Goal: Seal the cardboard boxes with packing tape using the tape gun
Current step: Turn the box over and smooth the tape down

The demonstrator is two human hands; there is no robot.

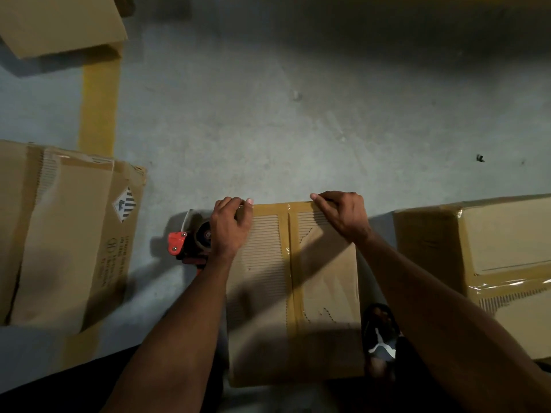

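A closed cardboard box (325,281) lies on the floor in front of me. Brown tape (290,263) runs down its centre seam and another strip runs along its far edge. My left hand (229,225) sits at the far left corner, its fingers curled over the taped far edge. At the far right corner my right hand (343,216) also curls over that edge, its index finger lying along the tape. The red and black tape gun (185,244) lies on the floor just left of the box, partly hidden behind my left hand.
A taped box (501,263) stands close on the right, and a worn box (65,234) with a torn top on the left. Another box (56,22) is at the far left corner. Yellow floor line (98,108), grey concrete beyond. My black sandal (381,338) is beside the box.
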